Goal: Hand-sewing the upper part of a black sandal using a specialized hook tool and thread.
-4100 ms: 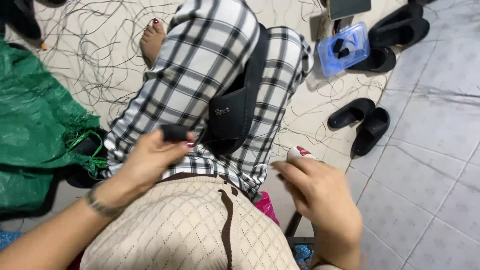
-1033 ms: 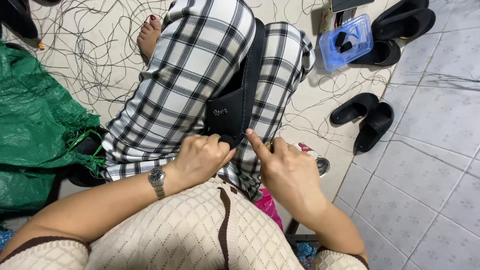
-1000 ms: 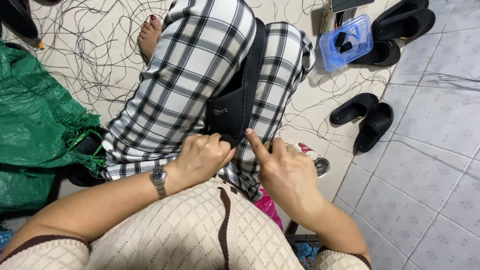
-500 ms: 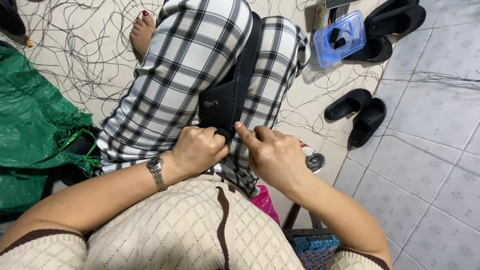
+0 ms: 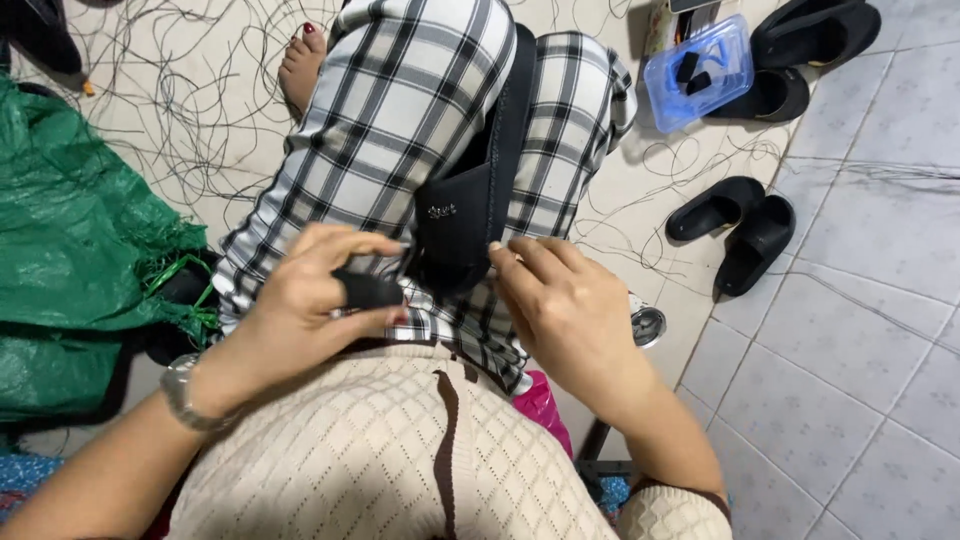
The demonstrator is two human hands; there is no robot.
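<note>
A black fabric piece (image 5: 478,190), like a shoe upper with a long strap, lies along my lap between my legs in black-and-white checked trousers (image 5: 400,110). My left hand (image 5: 310,300) pinches a small black piece (image 5: 368,290) between thumb and fingers, just left of the fabric piece's lower end. My right hand (image 5: 565,300) rests on my right thigh with its fingertips touching the lower right edge of the black fabric piece. A metal watch (image 5: 185,390) is on my left wrist.
A green woven sack (image 5: 70,260) lies at the left. Loose black threads (image 5: 170,90) are scattered over the floor. A clear blue plastic box (image 5: 698,72) and several black sandals (image 5: 735,225) sit at the right on grey tiles. A small round metal object (image 5: 648,324) lies by my right hand.
My left hand has lifted off the fabric piece and now shows the small black piece in its fingers. My right hand stays at the fabric's lower edge. The view has shifted slightly.
</note>
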